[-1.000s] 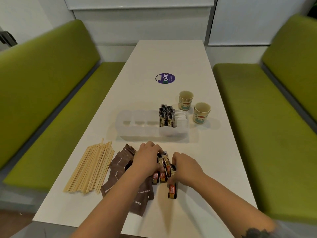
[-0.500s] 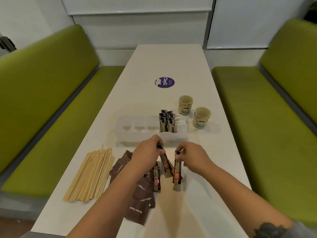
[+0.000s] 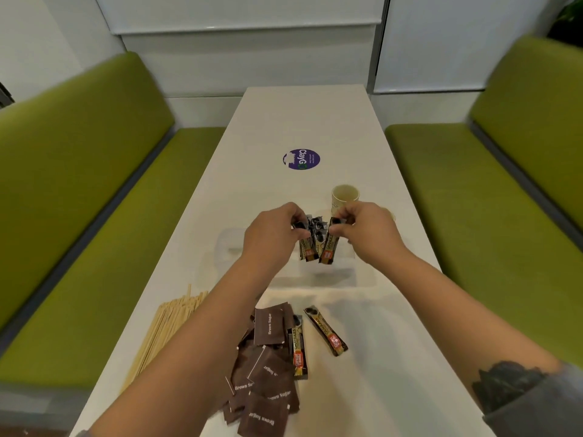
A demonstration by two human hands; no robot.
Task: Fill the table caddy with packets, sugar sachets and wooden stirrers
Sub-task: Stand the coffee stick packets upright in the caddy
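Head view: my left hand and right hand each pinch a coffee packet upright, long axis vertical, directly over the white caddy on the bench; sugar sachets and stirrers lie nearer, to the left.

Long white table running away toward a white back wall, narrow end butted against it. Green upholstered bench along the left edge and a matching green bench along the right, each with a padded backrest and a grey strip between seat and back. Round purple sticker on the tabletop toward the far end; even, soft light throughout.
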